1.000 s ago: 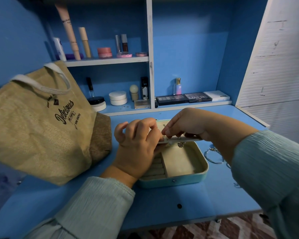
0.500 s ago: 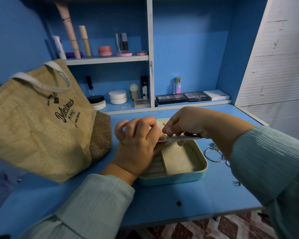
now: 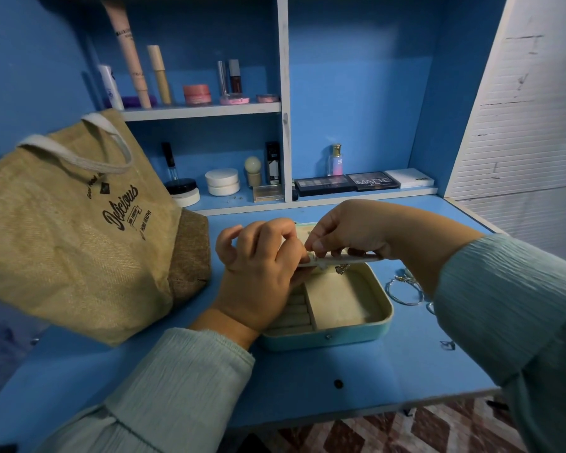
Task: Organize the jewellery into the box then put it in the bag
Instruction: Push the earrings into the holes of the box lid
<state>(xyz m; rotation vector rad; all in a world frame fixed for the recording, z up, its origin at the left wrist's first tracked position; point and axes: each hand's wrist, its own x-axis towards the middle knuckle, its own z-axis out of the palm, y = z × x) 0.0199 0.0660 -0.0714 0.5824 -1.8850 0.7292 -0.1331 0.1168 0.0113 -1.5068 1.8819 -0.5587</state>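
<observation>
Above the rear edge of the open jewellery box (image 3: 350, 317), the left hand (image 3: 258, 273) and right hand (image 3: 347, 232) pinch opposite ends of a thin pale card (image 3: 340, 259), its long axis running left-right, a small pendant (image 3: 341, 269) dangling beneath. The empty compartment lies directly below, equally near both hands; the bag (image 3: 76, 223) stands to the left.

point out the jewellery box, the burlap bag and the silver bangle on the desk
jewellery box (image 3: 350, 336): head view, on its teal front wall.
burlap bag (image 3: 62, 256): head view, on the front panel below the print.
silver bangle (image 3: 393, 294): head view, on the ring's left rim, right of the box.
</observation>
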